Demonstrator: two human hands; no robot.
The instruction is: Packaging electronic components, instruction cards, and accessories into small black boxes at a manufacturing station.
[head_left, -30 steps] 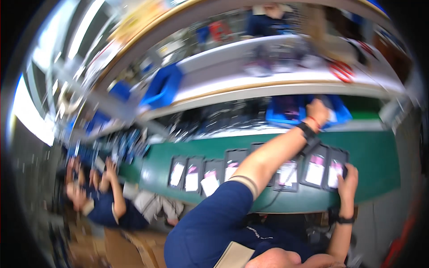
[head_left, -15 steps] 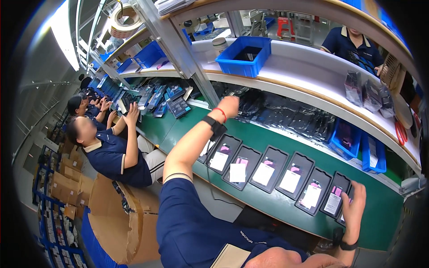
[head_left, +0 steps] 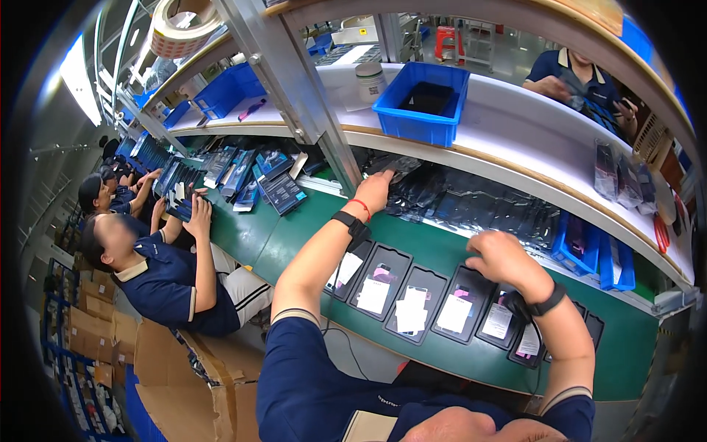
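Note:
My left hand [head_left: 374, 191] reaches to the back of the green bench, its fingers closed at the edge of a dark clear-plastic bag [head_left: 398, 166] under the shelf. Other dark plastic bags [head_left: 479, 197] lie in a row beside it. Bent loosely, with nothing visible between them, the fingers of my right hand [head_left: 504, 258] hover above the black trays. Along the bench runs a row of these shallow trays, including one tray [head_left: 398, 263] holding a white paper slip [head_left: 373, 296] and a pink-and-dark printed piece. My right forearm partly covers the trays at the right end.
A blue bin [head_left: 420, 127] with a dark item stands on the shelf above. Two small blue bins [head_left: 574, 254] sit at the bench's right back. Printed boxes [head_left: 280, 190] lie left of the metal post. Co-workers sit at left; a large carton [head_left: 173, 368] stands below them.
My right hand has moved left and away from the right-end trays. My left hand has stayed at the bags, where one now shows lifted at its fingertips. The view has shifted slightly.

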